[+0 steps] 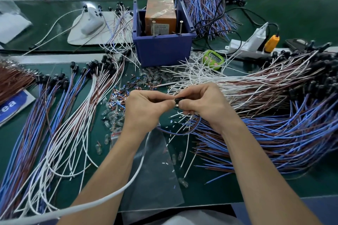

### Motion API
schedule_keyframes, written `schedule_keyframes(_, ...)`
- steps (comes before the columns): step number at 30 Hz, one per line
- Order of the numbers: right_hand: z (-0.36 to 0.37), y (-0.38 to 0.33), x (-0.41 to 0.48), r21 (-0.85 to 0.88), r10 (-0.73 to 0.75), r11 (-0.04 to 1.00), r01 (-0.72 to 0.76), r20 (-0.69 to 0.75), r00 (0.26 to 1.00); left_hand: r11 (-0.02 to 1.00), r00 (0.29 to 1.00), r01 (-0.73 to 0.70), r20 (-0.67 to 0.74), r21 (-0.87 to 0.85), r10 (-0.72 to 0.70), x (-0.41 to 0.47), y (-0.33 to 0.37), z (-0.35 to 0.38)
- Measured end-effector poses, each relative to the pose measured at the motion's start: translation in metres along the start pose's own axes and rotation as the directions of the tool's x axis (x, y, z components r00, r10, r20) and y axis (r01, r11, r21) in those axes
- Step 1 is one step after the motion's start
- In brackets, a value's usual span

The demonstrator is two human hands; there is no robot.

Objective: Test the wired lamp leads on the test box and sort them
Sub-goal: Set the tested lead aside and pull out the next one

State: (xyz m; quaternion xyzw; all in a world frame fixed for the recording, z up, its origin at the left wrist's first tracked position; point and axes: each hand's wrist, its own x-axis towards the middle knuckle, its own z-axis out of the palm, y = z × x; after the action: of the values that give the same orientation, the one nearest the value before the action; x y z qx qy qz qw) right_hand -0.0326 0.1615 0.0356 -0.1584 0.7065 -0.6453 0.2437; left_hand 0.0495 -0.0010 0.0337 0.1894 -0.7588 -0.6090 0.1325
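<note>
My left hand (pixel 146 106) and my right hand (pixel 203 104) meet at the middle of the green table, fingertips together. Between them they pinch a small black lamp holder (pixel 177 101); its blue and brown lead (pixel 175 132) loops down below my right hand. The test box (pixel 161 42), a blue bin with an orange-brown block and two upright metal pins, stands behind my hands. Sorted leads (pixel 60 115) lie fanned out on the left. A big heap of blue, brown and white leads (pixel 274 115) fills the right side.
Loose glass bulbs (pixel 113 117) and cut wire bits lie left of my hands. A clear plastic bag (pixel 155 170) lies between my forearms. A green timer (pixel 213 59) and a white power strip (pixel 252 45) sit right of the box. Another lead bundle (pixel 204 0) lies behind.
</note>
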Motion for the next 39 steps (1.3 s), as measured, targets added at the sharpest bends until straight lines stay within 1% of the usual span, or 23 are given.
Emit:
schedule_keyframes(2, 0.000, 0.001, -0.001, -0.004, -0.005, 1.000, 0.005, -0.004, 1.000, 0.995, 0.997, 0.060, 0.050, -0.078, -0.056, 0.001, 0.000, 0.000)
schedule_keyframes(7, 0.002, 0.003, -0.002, 0.024, -0.034, 0.999, 0.035, -0.031, 0.999, 0.983, 0.991, 0.096, 0.108, -0.159, -0.079, 0.004, 0.003, 0.000)
schedule_keyframes(10, 0.003, 0.001, -0.003, 0.029, -0.046, 0.998, 0.047, -0.013, 0.999, 0.961, 0.985, 0.130, 0.144, -0.243, -0.097, 0.005, 0.001, -0.001)
schedule_keyframes(12, 0.001, -0.001, -0.003, -0.024, -0.047, 0.999, 0.047, -0.007, 0.999, 0.955, 0.983, 0.138, 0.152, -0.262, -0.100, 0.005, -0.001, -0.001)
schedule_keyframes(14, -0.001, -0.002, -0.002, -0.134, -0.058, 0.989, 0.056, -0.009, 0.998, 0.953, 0.982, 0.148, 0.153, -0.265, -0.110, 0.004, -0.003, 0.000)
schedule_keyframes(15, 0.000, -0.003, -0.001, -0.161, -0.067, 0.985, 0.064, -0.010, 0.998, 0.948, 0.981, 0.158, 0.154, -0.274, -0.119, 0.003, -0.003, 0.000)
schedule_keyframes(18, 0.005, -0.003, -0.001, -0.103, -0.096, 0.990, 0.092, -0.034, 0.995, 0.938, 0.982, 0.167, 0.140, -0.303, -0.130, 0.005, -0.001, 0.000)
schedule_keyframes(21, 0.011, 0.000, 0.000, -0.030, -0.114, 0.993, 0.112, -0.069, 0.991, 0.948, 0.990, 0.120, 0.104, -0.293, -0.094, 0.006, 0.003, 0.000)
schedule_keyframes(24, 0.013, 0.003, 0.001, 0.045, -0.107, 0.993, 0.111, -0.077, 0.991, 0.966, 0.994, 0.077, 0.093, -0.245, -0.056, 0.007, 0.006, -0.001)
schedule_keyframes(26, 0.012, 0.005, -0.001, 0.090, -0.100, 0.991, 0.104, -0.049, 0.994, 0.970, 0.989, 0.083, 0.141, -0.229, -0.051, 0.010, 0.005, -0.004)
schedule_keyframes(28, 0.008, 0.005, -0.004, 0.126, -0.086, 0.989, 0.083, 0.016, 0.996, 0.970, 0.969, 0.114, 0.241, -0.216, -0.060, 0.014, 0.004, -0.009)
schedule_keyframes(30, 0.005, 0.004, -0.005, 0.124, -0.065, 0.991, 0.055, 0.075, 0.995, 0.971, 0.943, 0.139, 0.325, -0.196, -0.069, 0.017, 0.001, -0.012)
schedule_keyframes(32, 0.005, 0.003, -0.003, 0.128, -0.048, 0.991, 0.036, 0.094, 0.994, 0.965, 0.934, 0.159, 0.349, -0.211, -0.078, 0.019, -0.003, -0.011)
schedule_keyframes(35, 0.004, 0.000, 0.000, 0.173, -0.057, 0.984, 0.038, 0.108, 0.992, 0.951, 0.934, 0.144, 0.354, -0.273, -0.040, 0.023, -0.006, -0.011)
schedule_keyframes(37, 0.004, 0.000, 0.001, 0.147, -0.065, 0.988, 0.051, 0.092, 0.994, 0.966, 0.942, 0.113, 0.334, -0.233, -0.029, 0.025, -0.004, -0.011)
schedule_keyframes(39, 0.005, -0.001, 0.002, 0.097, -0.065, 0.993, 0.061, 0.045, 0.997, 0.977, 0.965, 0.062, 0.263, -0.202, -0.007, 0.024, 0.000, -0.008)
